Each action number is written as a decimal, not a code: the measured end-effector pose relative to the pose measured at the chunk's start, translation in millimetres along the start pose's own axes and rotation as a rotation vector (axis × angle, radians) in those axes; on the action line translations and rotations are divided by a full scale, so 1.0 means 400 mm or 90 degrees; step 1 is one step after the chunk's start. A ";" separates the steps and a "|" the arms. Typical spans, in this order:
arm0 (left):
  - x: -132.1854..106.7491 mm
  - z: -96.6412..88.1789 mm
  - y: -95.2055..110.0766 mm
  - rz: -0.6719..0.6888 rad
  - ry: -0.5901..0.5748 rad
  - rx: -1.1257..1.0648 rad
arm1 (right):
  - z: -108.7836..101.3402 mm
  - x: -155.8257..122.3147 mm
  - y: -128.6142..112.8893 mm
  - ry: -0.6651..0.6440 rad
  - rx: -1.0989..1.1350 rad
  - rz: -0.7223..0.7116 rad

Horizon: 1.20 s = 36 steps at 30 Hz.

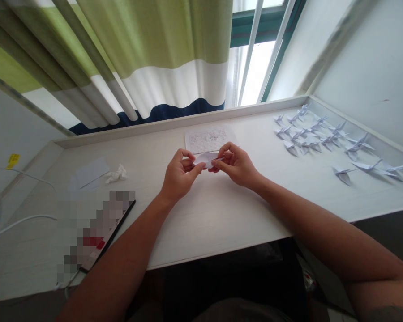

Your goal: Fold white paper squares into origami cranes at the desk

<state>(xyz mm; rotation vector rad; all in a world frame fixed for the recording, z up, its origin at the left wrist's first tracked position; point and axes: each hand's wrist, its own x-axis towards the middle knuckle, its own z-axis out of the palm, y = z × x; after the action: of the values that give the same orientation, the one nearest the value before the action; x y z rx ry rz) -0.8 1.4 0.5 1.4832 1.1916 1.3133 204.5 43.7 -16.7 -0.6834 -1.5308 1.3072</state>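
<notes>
A small folded piece of white paper [206, 159] is pinched from both sides above the white table [221, 214]. My left hand [178, 175] grips its left end with thumb and fingers closed. My right hand [234, 164] grips its right end the same way. A printed sheet [206, 139] lies flat on the table just behind my hands.
Several folded paper cranes [317, 136] are spread over the table's right side. White paper pieces [91, 172] and a crumpled scrap [117, 174] lie at the left, beside a dark-edged flat object [111, 235]. White cables [6, 223] run at the far left. Curtains and a window stand behind.
</notes>
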 end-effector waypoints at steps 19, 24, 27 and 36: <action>0.001 0.010 0.023 -0.043 -0.043 -0.089 | -0.010 0.013 -0.008 0.041 0.117 0.092; 0.003 0.004 0.021 -0.120 -0.058 -0.117 | -0.011 0.013 -0.006 0.039 0.114 0.091; 0.007 -0.002 0.016 -0.156 -0.084 -0.148 | -0.012 0.014 -0.008 0.039 0.089 0.068; 0.009 -0.013 0.021 -0.261 -0.199 -0.197 | -0.014 0.011 -0.008 -0.005 0.001 0.001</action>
<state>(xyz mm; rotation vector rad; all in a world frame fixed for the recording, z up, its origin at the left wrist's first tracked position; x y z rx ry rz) -4.7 3.1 10.1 1.0995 0.9716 0.9008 208.7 48.9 -12.6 -0.6803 -1.5358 1.3130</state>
